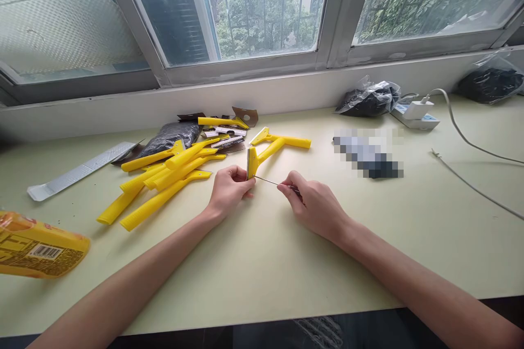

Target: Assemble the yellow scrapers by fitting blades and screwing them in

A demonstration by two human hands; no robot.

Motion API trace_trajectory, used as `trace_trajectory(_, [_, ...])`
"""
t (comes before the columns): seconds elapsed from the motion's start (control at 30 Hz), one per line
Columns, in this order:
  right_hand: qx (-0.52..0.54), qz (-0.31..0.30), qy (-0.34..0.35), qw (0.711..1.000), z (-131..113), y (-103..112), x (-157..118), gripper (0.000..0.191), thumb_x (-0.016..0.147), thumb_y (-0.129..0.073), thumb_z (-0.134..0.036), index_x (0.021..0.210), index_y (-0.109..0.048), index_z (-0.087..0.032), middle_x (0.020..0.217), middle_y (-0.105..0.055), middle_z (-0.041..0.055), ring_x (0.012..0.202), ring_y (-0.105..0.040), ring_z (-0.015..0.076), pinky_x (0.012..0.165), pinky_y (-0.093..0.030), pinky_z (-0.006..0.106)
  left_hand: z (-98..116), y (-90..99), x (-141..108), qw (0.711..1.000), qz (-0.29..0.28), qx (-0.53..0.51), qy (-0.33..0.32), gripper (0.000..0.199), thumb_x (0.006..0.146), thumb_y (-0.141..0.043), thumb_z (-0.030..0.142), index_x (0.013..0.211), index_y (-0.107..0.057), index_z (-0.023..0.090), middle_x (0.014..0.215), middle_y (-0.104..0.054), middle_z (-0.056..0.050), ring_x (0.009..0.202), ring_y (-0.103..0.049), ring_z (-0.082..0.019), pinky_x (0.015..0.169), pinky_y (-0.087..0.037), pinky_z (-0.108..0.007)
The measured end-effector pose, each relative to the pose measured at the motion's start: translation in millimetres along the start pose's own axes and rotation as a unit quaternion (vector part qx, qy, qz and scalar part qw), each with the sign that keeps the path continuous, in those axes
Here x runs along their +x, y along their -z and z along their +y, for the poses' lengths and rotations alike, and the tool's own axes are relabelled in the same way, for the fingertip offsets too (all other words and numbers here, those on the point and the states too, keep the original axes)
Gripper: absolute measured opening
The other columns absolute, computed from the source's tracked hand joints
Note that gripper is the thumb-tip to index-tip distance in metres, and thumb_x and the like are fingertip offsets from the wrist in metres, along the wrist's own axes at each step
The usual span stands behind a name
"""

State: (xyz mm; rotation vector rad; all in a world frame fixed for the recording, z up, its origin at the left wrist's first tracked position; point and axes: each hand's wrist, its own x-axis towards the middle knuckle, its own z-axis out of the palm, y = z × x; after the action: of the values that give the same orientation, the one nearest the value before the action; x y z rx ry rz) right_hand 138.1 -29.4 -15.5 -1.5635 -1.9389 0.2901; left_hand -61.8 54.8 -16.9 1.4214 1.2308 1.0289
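Observation:
My left hand (230, 191) pinches the head of a yellow scraper (263, 157), whose handle slants up to the right. In my right hand (313, 200) is a thin screwdriver (268, 180); its handle is mostly hidden by the fingers. The screwdriver's tip meets the lower end of the scraper head, by a small screw. Just behind lies a second yellow scraper (292, 142), its handle pointing right. To the left of my left hand, several more yellow scrapers (164, 196) are heaped on the table.
A yellow bottle (43, 245) lies at the left, near a silvery strip (82, 172). Dark plastic bags (368, 99) and a power strip (421, 119) with a white charger stand by the window wall. A cable (475, 180) crosses the right side. One item (368, 157) is pixelated.

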Motion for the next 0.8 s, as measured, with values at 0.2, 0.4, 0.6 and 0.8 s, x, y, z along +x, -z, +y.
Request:
trace_trajectory(0.2, [-0.018,-0.007,-0.026,0.999,2.2,0.3,3.1,0.033,0.106,-0.041,-0.047,0.083,-0.046,-0.024,0.062,-0.057,-0.0033,0.053,-0.048,0.0156,0.056,-0.025,0.027,-0.6,-0.1,0.7,1.000,-0.003,-0.003,0.000,0.030,0.061,-0.085,0.030,0.070,-0.061,0.014,0.067,-0.062,0.000,0.057,-0.060,-0.012,0.050,-0.059,-0.027])
trace_trajectory(0.4, [0.024,-0.036,-0.025,0.999,-3.3,7.0,2.3,0.008,0.100,-0.048,-0.030,0.100,-0.054,-0.024,0.063,-0.058,-0.0048,0.053,-0.048,0.0144,0.057,-0.029,0.026,-0.3,-0.7,1.2,1.000,-0.001,-0.008,0.000,0.030,0.060,-0.086,0.029,0.069,-0.061,0.014,0.065,-0.061,0.001,0.056,-0.059,-0.011,0.050,-0.059,-0.026])
trace_trajectory(0.6, [0.019,-0.022,0.010,1.000,9.0,9.2,5.0,0.027,0.104,-0.045,-0.035,0.091,-0.065,-0.023,0.076,-0.068,0.0004,0.064,-0.055,0.0156,0.063,-0.034,0.028,1.0,-0.1,0.2,1.000,-0.002,-0.007,-0.001,0.029,0.061,-0.085,0.028,0.068,-0.060,0.015,0.063,-0.060,0.002,0.055,-0.059,-0.011,0.050,-0.059,-0.026])
trace_trajectory(0.8, [0.011,-0.038,-0.015,0.999,7.2,11.3,5.8,0.024,0.105,-0.045,-0.037,0.108,-0.067,-0.026,0.085,-0.073,0.0009,0.070,-0.062,0.0176,0.065,-0.037,0.028,0.7,0.3,-0.6,1.000,-0.005,-0.002,-0.002,0.029,0.063,-0.085,0.029,0.070,-0.061,0.014,0.064,-0.062,0.002,0.054,-0.060,-0.011,0.051,-0.059,-0.027])
